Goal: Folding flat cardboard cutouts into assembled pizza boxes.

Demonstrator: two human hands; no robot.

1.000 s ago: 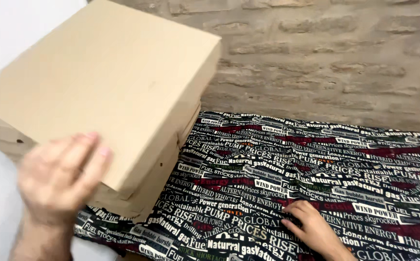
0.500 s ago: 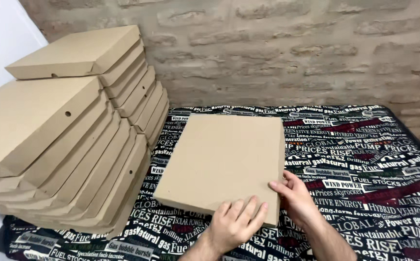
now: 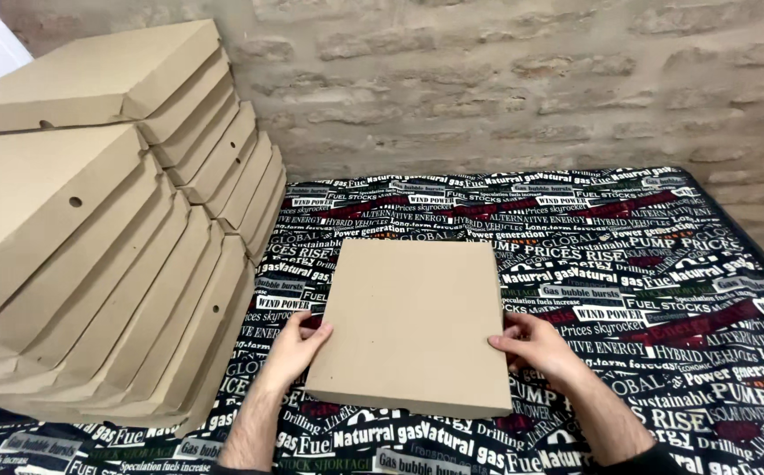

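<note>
The flat cardboard box (image 3: 413,321) lies in front of you on the printed tablecloth (image 3: 628,264), and you hold it by its two side edges: your left hand (image 3: 298,345) clasps the left edge with fingers curled over it, and your right hand (image 3: 532,345) clasps the right edge the same way. To your left a leaning stack of cardboard boxes (image 3: 91,237) rests near it, with the brick wall (image 3: 523,79) behind.

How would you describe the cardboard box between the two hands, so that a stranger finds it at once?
Start at the printed black cloth covering the surface before the brick wall. In its middle lies one flat, closed cardboard box, with the left hand and right hand at its sides. Unlike the leaning stack of boxes at the left, it lies alone.
</note>
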